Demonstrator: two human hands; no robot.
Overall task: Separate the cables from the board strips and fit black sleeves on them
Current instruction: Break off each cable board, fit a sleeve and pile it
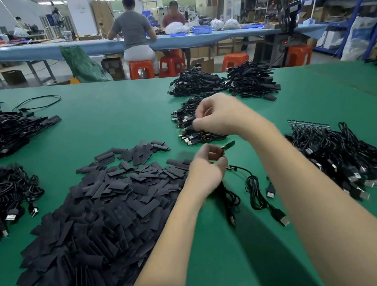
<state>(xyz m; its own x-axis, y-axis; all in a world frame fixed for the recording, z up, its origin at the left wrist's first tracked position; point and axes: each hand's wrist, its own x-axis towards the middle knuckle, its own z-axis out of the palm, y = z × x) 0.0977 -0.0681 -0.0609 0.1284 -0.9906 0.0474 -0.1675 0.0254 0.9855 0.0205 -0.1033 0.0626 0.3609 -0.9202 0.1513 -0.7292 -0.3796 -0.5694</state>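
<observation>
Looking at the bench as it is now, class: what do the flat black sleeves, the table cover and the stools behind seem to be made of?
Black sleeves: probably thin, flattened tubing of plastic or rubber; matte, cleanly cut rectangles.
Table cover: seemingly a green rubber or vinyl mat; smooth, with a soft sheen.
Stools: likely moulded plastic; uniform glossy orange.

Single head view, wide-angle, looking forward and down, close over green table (117, 118); workshop beyond.
</observation>
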